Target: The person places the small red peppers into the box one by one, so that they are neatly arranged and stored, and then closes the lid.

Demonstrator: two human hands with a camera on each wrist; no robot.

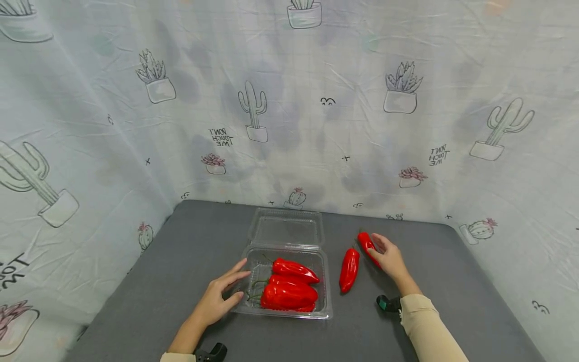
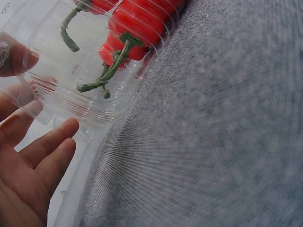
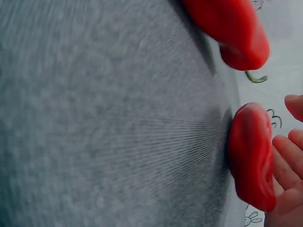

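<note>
An open clear plastic clamshell box (image 1: 327, 281) stands on the grey table, holding several glossy red peppers (image 1: 289, 294) with green stems. My left hand (image 1: 217, 299) is at the box's left side, its fingers spread along the rim; in the left wrist view, fingertips (image 2: 66, 127) lie close to the ribbed clear wall. To the right of the box lie two more red peppers. The nearer pepper (image 1: 350, 270) is untouched. Over the farther pepper (image 1: 365, 242) is my right hand (image 1: 390, 259), fingers and thumb apart; whether they touch it I cannot tell.
The box's raised lid (image 1: 287, 229) leans back toward the patterned curtain (image 1: 298, 125) behind the table (image 1: 362, 327). A dark wrist device (image 1: 388, 303) sits by my right wrist, another (image 1: 212, 353) by my left.
</note>
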